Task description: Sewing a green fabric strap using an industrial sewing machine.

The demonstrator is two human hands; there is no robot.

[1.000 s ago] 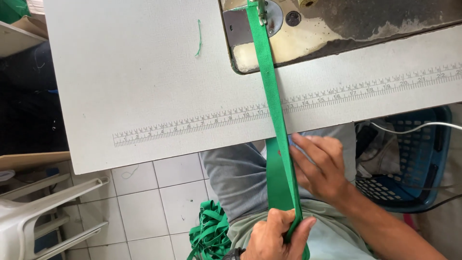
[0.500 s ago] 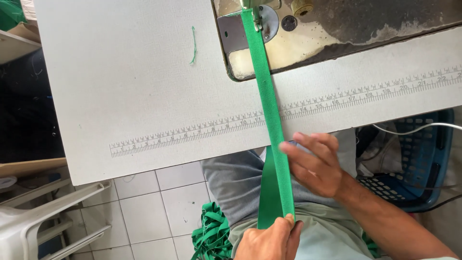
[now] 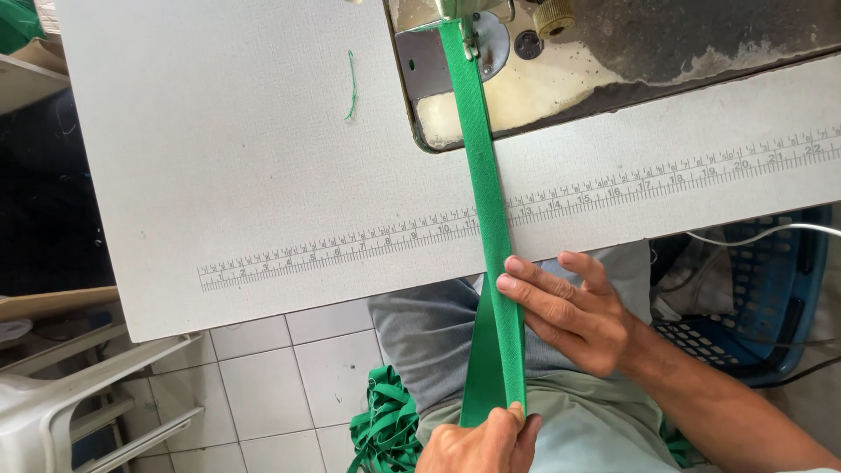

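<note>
A long green fabric strap (image 3: 484,188) runs from under the sewing machine's presser foot (image 3: 455,16) down over the table edge to my lap. My left hand (image 3: 480,445) pinches the strap's lower end near the bottom of the view. My right hand (image 3: 574,308) rests with flat, spread fingers against the strap's right edge, just below the table edge. A heap of the same green strap (image 3: 383,427) lies beside my left leg.
The grey table (image 3: 236,166) has a printed ruler strip (image 3: 350,250) along its front. A loose green thread (image 3: 352,83) lies on it. A blue plastic basket (image 3: 762,298) stands at right, a white plastic chair (image 3: 79,412) at lower left on the white tiled floor.
The view has shifted so the table and machine sit lower and further right. My right hand has slid up the strap toward the table edge. My left hand still pinches the lower end.
</note>
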